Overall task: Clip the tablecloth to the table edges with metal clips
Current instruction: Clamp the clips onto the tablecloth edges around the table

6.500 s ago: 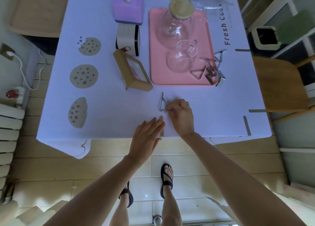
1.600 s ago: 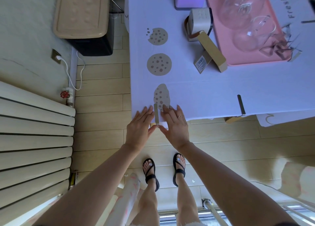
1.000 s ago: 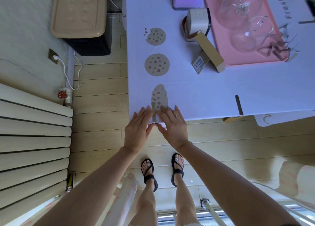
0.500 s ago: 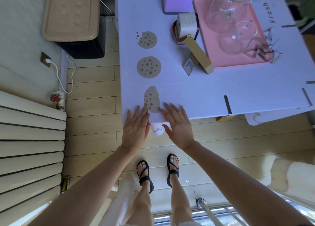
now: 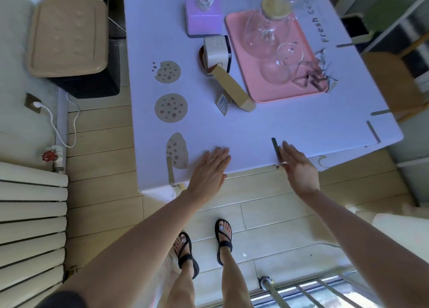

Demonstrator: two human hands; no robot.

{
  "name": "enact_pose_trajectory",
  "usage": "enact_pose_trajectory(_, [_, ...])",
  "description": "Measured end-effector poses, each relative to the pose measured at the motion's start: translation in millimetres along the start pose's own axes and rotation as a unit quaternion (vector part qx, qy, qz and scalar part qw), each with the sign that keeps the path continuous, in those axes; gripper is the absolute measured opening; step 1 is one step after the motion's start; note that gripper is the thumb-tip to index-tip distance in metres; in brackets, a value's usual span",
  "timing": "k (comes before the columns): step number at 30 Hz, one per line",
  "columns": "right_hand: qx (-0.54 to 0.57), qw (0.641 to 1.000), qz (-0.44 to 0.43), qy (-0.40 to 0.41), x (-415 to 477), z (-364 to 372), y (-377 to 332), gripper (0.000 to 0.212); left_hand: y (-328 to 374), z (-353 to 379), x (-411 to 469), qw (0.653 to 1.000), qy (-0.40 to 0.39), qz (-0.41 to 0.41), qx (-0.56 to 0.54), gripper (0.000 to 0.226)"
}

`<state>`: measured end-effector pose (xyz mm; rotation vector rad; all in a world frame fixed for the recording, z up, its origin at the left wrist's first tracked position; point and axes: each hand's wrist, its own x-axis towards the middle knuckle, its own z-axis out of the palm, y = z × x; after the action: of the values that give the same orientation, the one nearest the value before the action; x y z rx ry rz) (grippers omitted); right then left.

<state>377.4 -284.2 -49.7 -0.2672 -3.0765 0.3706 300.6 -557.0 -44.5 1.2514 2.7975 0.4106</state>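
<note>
Left hand point(image 5: 210, 166): spread flat on tablecloth point(image 5: 290, 115).
Right hand point(image 5: 298, 167): spread, empty, beside clip point(image 5: 275, 148).
Technique: smooth tablecloth taut toward clip.

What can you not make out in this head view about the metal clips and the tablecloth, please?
- Head view, tablecloth: far edge cut off by the top border; clips there unseen.
- Head view, spare clips on the pink tray: tangled and blurred; count unclear.
- Head view, middle clip on the near edge: partly behind the right hand; contact unclear.
</note>
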Motion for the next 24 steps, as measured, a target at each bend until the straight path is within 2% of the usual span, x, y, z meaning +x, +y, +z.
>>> enact_pose_trajectory(5, [-0.049,0.995,-0.081,-0.034,18.3,-23.4,-1.0,0.076,8.8,4.6,20.4,1.0,0.005,0.009,-0.017,0.036])
enact_pose_trajectory(7, [-0.077,0.992,-0.094,-0.039,20.4,-25.2,-0.3,0.075,13.8,5.8,25.2,1.0,0.003,0.011,-0.029,0.041])
enact_pose_trajectory(15, [-0.113,0.989,-0.083,-0.042,22.9,-19.3,-0.4,0.076,45.1,9.8,57.8,0.998,-0.016,0.004,-0.054,0.044])
enact_pose_trajectory(18, [-0.107,0.99,-0.081,-0.04,22.2,-17.6,2.7,0.078,60.0,9.1,73.2,0.997,-0.006,0.002,-0.071,0.033])
enact_pose_trajectory(19, [-0.097,0.991,-0.085,-0.032,23.5,-18.2,3.3,0.074,63.7,9.2,78.4,0.997,0.0,0.003,-0.081,0.028])
enact_pose_trajectory(21, [-0.064,0.993,-0.092,-0.022,27.4,-25.1,2.1,0.052,70.3,7.1,87.8,0.995,-0.007,-0.005,-0.101,0.025])
enact_pose_trajectory(22, [-0.044,0.995,-0.083,-0.014,30.5,-30.6,1.5,0.039,73.6,2.8,92.7,0.994,-0.016,-0.014,-0.111,0.023])
enact_pose_trajectory(24, [0.015,0.999,-0.046,0.008,40.2,-42.9,1.6,0.029,78.1,-9.9,105.0,0.989,-0.024,-0.041,-0.143,0.022])
